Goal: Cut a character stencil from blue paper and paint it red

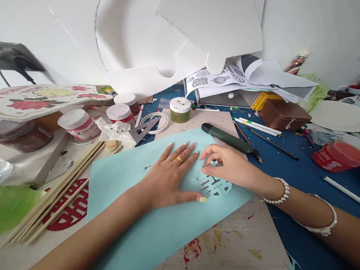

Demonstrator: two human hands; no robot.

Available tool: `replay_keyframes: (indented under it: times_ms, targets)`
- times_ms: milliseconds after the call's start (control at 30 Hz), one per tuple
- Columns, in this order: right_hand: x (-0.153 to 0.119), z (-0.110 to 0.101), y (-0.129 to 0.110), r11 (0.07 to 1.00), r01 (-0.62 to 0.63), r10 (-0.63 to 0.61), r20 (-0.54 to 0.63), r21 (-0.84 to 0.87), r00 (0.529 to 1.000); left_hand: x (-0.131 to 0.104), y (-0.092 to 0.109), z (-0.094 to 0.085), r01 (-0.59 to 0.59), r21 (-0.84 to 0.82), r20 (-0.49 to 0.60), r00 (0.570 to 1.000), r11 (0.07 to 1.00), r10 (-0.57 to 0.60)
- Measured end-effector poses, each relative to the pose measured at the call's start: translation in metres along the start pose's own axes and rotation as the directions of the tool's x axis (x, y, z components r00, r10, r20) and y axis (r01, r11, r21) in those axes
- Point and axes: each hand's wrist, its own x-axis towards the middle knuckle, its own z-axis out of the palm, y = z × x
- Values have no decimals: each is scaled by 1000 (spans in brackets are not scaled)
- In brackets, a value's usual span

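Observation:
A light blue sheet of paper lies over a paint-stained board. Cut-out shapes form a rounded pattern in the sheet's right part. My left hand rests flat on the paper left of the pattern, fingers spread, a gold ring on one finger. At the pattern's upper edge is my right hand, its thumb and fingertips drawn close together; whatever they may hold is too small to make out. A dark green cutter lies just beyond my right hand.
Wooden sticks cross a red cut-out at left. Paint jars and a triangle ruler stand or lie behind the paper. Pens, a brown box and a red tub are at right.

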Motion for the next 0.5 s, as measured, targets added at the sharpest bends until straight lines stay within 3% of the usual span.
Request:
replay_keyframes:
  times_ms: [267,500]
  targets:
    - [1,-2,-1,997,-30,28,33,68,999,1,1,0,-5,-5,3,1000,1000,5]
    - [0,-2,-1,1000,-20,19,30,23,999,0,0,0,0,6,3,1000,1000,0]
